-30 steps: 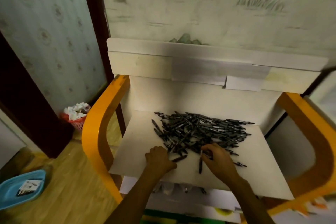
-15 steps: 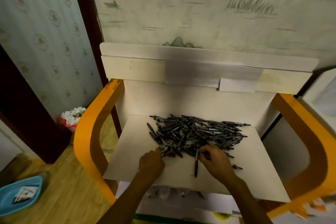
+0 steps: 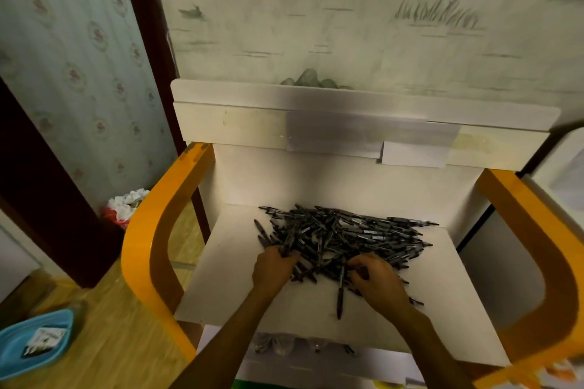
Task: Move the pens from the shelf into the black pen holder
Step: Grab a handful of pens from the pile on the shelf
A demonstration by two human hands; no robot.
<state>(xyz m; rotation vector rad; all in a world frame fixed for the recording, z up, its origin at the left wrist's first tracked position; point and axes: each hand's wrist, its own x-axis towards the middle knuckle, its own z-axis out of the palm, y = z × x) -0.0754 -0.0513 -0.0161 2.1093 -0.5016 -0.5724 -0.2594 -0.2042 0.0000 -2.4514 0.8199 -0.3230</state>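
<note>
Both hands, left (image 3: pixel 274 268) and right (image 3: pixel 377 278), are curled on pens (image 3: pixel 344 238); gathering is judged underway; the unseen holder must be found.

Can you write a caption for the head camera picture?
Both hands dig into a pile of black pens on the white shelf.

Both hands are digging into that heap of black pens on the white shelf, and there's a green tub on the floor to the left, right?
Not quite: the tub on the floor at left is blue, not green, as the head view shows. The rest holds: the left hand and right hand are at the near edge of the pen heap on the white shelf.
</note>
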